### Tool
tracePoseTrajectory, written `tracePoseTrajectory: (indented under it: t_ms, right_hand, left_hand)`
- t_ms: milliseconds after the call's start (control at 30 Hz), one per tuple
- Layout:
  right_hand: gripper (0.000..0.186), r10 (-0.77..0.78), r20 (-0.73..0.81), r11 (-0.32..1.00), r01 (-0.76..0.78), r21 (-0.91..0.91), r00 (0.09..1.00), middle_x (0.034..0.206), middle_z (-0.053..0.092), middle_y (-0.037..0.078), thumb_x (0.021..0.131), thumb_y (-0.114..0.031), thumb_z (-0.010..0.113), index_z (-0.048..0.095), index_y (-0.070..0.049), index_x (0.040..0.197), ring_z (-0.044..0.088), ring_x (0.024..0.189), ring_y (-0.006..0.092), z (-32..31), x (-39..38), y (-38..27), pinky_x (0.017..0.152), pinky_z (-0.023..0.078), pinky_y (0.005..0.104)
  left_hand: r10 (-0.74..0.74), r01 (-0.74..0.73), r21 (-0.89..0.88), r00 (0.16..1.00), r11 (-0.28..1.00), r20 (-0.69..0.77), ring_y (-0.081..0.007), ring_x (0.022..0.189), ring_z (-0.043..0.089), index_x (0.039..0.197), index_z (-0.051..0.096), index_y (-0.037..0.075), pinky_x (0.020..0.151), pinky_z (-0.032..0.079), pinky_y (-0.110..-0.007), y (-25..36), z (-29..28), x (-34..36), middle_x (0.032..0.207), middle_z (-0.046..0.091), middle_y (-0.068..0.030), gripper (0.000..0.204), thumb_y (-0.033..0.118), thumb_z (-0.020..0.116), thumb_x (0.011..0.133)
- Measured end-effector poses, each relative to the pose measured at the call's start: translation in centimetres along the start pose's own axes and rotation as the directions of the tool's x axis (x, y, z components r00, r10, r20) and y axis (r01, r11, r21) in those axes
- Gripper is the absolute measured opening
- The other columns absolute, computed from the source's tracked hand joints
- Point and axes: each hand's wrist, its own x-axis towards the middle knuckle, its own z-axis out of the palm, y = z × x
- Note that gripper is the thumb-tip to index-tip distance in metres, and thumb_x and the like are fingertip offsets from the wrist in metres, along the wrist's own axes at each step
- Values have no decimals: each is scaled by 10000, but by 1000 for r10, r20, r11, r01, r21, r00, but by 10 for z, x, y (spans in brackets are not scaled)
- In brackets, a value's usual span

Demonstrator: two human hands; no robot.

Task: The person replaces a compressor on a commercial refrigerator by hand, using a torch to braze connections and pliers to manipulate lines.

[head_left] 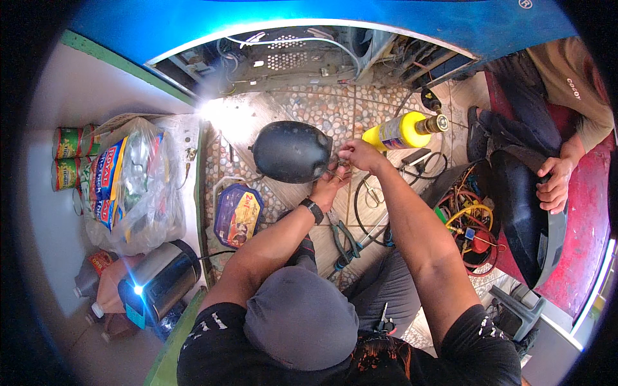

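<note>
A black, rounded compressor (290, 152) lies on the tiled floor in front of the opened blue cabinet. Both hands are close together at its right end. My right hand (362, 156) has its fingers pinched there, on something too small to make out. Just below, my left hand (330, 186), with a dark watch on the wrist, curls its fingers next to the compressor's edge; what they grip is hidden. A yellow gas cylinder (396, 133) with a brass valve lies to the right of my hands. Pliers (344, 244) with dark and teal handles rest below them.
A plastic tub lid (238, 214) is at the left. Beyond the green-edged ledge are a grocery bag (132, 183), cans and a shining lamp. At right, a bag of hoses and tools (470, 222) stands beside a seated person (553, 180). A black cable (360, 219) curves across the floor.
</note>
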Motion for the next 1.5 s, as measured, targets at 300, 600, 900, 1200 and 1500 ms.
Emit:
tracePoseTrajectory:
  t_ms: [300, 600, 900, 1200, 1500]
  right_hand:
    - [278, -36, -15, 988, 38, 151, 999, 1030, 736, 96, 982, -230, 685, 722, -21, 1161, 666, 921, 183, -1, 6, 23, 826, 535, 344]
    - [248, -25, 10, 972, 22, 234, 1000, 1040, 738, 105, 990, -126, 654, 712, 8, 1191, 673, 919, 189, 1, 3, 14, 837, 549, 350]
    - [246, -15, -10, 999, 16, 38, 1000, 935, 753, 123, 967, -193, 702, 735, 7, 1107, 693, 850, 198, -4, 2, 3, 767, 546, 359]
    - [394, -27, -85, 921, -9, -389, 996, 887, 736, 190, 948, -363, 726, 718, 30, 971, 711, 790, 327, 1, 6, 0, 710, 540, 424]
    - [260, -206, -409, 889, -4, -457, 889, 980, 699, 224, 922, -271, 732, 688, -22, 985, 686, 929, 419, 32, -15, -9, 801, 531, 498]
  left_hand:
    - [3, -4, 23, 999, 1000, 41, -256, 1348, 528, 1456, 413, 25, 1148, 446, -414, -2, 5, 3, 1437, 557, -149, 550, 347, 594, 1048]
    - [4, -5, 21, 999, 1000, 50, -245, 1346, 530, 1464, 429, 36, 1146, 446, -413, 5, 10, -3, 1427, 563, -137, 559, 363, 599, 1044]
    - [-1, 0, 26, 1000, 1000, 23, -234, 1303, 553, 1443, 457, 55, 1120, 462, -403, 2, 9, -1, 1412, 574, -123, 530, 375, 598, 1045]
    - [-9, 10, -28, 999, 1000, 39, -237, 1245, 588, 1419, 473, 71, 1119, 470, -409, -2, 7, 4, 1354, 608, -108, 444, 302, 590, 1058]
    - [-17, 22, -50, 994, 999, 108, -185, 1358, 498, 1487, 422, 97, 1143, 436, -381, 3, -1, -5, 1471, 500, -50, 439, 157, 549, 1071]
